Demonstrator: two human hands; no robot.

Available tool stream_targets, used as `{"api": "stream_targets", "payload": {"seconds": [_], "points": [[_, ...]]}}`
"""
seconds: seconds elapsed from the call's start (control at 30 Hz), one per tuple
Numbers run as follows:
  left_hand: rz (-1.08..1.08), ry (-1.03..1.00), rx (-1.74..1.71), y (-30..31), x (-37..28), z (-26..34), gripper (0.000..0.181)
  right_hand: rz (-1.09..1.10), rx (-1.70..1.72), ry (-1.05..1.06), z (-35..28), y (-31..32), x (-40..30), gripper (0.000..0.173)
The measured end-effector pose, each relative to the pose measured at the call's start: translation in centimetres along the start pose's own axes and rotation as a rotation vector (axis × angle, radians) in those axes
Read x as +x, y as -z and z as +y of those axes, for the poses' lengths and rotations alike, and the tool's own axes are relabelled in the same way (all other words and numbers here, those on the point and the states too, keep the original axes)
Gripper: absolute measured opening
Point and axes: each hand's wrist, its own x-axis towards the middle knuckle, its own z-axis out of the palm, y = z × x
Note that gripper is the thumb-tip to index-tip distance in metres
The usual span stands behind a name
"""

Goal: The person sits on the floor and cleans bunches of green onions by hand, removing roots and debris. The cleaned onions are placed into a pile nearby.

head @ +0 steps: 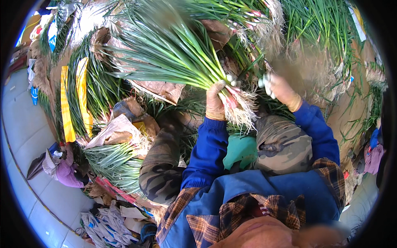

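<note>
My left hand, in a thin tan glove with pale fingertips, is closed around the stems of a large bunch of green garlic or similar alliums. The long leaves fan out to the upper left, and the reddish bulb ends and pale roots stick out to the right of the fist. To the right of the bunch is my right hand, gloved alike, with its fingers bent; whether it holds anything is unclear. More root ends of loose plants lie above it.
Piles of green plants lie at the upper right and left. Two yellow strips cross the left pile. Brown paper lies under the leaves. A green seat-like object is between my legs. People sit at the left and right edges.
</note>
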Motion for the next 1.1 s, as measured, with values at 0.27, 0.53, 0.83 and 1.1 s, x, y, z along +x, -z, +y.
{"api": "stream_targets", "payload": {"seconds": [0.27,0.53,0.83,1.1], "points": [[-0.127,-0.008,-0.083,-5.1,1.3,0.7,0.044,-0.054,0.238,0.387,-5.6,-0.8,2.7,0.057],[-0.234,-0.174,-0.079,-11.5,3.6,5.6,0.039,-0.12,0.914,0.292,-9.5,3.1,-3.3,0.019],[-0.312,-0.214,-0.12,-17.4,0.1,6.7,0.04,0.349,-0.256,0.123,-12.5,6.8,-11.0,0.044],[-0.676,-0.338,-0.306,-21.6,-9.1,3.8,0.017,0.177,-0.131,0.612,-19.6,0.1,-8.3,0.048]]}}
